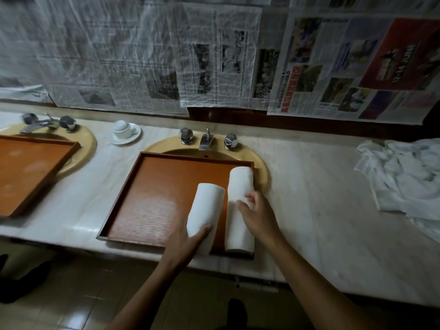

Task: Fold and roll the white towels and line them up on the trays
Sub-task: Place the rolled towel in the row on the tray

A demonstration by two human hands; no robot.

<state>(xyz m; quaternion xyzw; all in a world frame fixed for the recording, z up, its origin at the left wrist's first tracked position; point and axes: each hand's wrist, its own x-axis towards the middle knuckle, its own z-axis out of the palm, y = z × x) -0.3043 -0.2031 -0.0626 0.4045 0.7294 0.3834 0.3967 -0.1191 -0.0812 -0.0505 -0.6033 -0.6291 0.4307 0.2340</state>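
Newspaper sheets (214, 55) are pasted across the wall above a long pale worktop (321, 210), into which two yellow sinks are set. Two brown trays are laid over the sinks: the near tray (154, 198) in the middle and the second tray (28, 167) at the left, where no towels are seen on the part in view. One heap of loose white towels (404, 177) is left on the worktop well to the right; the number in it cannot be counted. Two rolled towels are laid front to back at the right end of the near tray: the right roll (239, 184) lies along the rim, and the left roll (207, 206) just beside it is not quite parallel. The near end of the left roll is grasped by the left hand (188, 244), with the thumb laid across it. The right hand (258, 217) is held over the right roll with its fingers loosely bent; a grip cannot be confirmed. The rolls are judged light, soft and apt to unwind, so they are best taken around the middle with the loose edge pressed down. One cup (121, 129) is upturned on one saucer.
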